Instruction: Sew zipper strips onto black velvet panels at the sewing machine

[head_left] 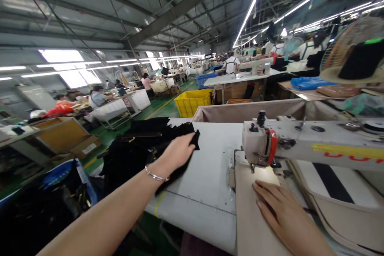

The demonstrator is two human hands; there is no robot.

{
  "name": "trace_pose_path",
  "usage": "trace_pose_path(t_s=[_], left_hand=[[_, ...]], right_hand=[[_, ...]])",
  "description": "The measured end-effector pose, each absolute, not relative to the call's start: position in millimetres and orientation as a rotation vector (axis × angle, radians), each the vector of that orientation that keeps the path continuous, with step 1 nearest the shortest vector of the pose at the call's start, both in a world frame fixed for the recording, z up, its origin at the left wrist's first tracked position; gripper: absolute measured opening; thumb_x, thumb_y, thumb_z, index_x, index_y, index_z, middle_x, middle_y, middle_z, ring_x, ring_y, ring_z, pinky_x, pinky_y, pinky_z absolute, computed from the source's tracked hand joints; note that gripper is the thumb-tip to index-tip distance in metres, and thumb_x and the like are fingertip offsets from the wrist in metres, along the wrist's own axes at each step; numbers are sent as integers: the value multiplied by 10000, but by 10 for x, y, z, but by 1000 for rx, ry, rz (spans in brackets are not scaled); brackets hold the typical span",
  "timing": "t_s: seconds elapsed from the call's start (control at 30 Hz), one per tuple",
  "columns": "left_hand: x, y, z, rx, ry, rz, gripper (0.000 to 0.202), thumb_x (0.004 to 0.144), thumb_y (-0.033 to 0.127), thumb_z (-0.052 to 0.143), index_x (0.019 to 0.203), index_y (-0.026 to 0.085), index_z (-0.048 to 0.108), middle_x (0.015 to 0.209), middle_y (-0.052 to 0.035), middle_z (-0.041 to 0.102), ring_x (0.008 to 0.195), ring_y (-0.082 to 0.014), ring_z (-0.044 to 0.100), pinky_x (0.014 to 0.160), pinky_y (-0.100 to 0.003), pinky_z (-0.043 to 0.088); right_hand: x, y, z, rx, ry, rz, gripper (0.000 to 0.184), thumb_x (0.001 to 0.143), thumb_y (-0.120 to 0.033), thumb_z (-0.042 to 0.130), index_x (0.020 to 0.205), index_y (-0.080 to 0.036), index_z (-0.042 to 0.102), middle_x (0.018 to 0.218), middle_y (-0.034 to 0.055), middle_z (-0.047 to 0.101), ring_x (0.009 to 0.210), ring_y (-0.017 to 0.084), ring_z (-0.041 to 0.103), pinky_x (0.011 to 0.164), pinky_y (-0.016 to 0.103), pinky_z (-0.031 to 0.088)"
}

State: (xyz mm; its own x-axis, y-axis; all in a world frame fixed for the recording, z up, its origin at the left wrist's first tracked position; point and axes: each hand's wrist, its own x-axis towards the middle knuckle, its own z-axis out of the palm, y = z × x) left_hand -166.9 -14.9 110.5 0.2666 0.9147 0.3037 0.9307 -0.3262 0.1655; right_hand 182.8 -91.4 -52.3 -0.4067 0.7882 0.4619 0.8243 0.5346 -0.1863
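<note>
Left hand (180,150) maybe fetching black cloth (136,154), can't tell grip. Right hand (283,210) flat on beige panel (248,212). Next likely needs pinch.

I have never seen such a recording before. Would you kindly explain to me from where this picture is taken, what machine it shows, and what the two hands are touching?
There is no robot here: a camera worn on a person's head looks forward and down at their own bare hands. The machine on the right is a sewing machine, set at a pale worktable. The right hand lies flat on a beige panel, which reaches under the machine's head. The left hand rests on black fabric pieces piled at the table's left; whether it grips one is hard to tell. On the far right lies a beige piece with a black stripe. Beyond the table stands a yellow bin.
</note>
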Motion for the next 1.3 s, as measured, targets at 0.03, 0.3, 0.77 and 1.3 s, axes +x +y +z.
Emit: trace_pose_path(t_s=[0.03, 0.3, 0.77, 1.3], left_hand=[[-1483, -229, 931, -2689, -1796, -505, 419, 952, 361, 465, 1341, 209, 503, 1076, -72, 665, 902, -224, 663, 870, -328, 496], [-777, -140, 90, -3023, -1355, -486, 457, 913, 376, 570, 1333, 211, 500, 1334, -113, 502, 1252, -265, 447, 1097, -428, 306], [-476, 68, 143, -3123, -1913, -731, 267, 831, 413, 596, 836, 149, 632, 690, 1, 606, 631, -151, 530, 598, -250, 371], [-137, -150, 89, -3007, -1871, -894, 45, 768, 166, 649, 812, 171, 639, 843, -25, 646, 804, -180, 585, 736, -281, 427]], right_hand=[[1818, -925, -489, -1317, -2278, -85, 426, 914, -387, 487, 1317, -265, 547, 1301, 56, 586, 1182, 259, 534, 1001, 473, 429], [1786, -970, -348, -1354, -2305, -89, 400, 932, -326, 455, 1324, -295, 527, 1317, 33, 571, 1195, 246, 515, 1045, 511, 358], [1752, -998, -312, -1454, -2232, -53, 433, 937, -302, 425, 1352, -192, 484, 1350, 107, 525, 1242, 277, 457, 1049, 473, 359], [1763, -999, -319, -1468, -2237, -53, 417, 936, -274, 432, 1340, -178, 479, 1355, 103, 517, 1251, 267, 439, 1049, 469, 358]])
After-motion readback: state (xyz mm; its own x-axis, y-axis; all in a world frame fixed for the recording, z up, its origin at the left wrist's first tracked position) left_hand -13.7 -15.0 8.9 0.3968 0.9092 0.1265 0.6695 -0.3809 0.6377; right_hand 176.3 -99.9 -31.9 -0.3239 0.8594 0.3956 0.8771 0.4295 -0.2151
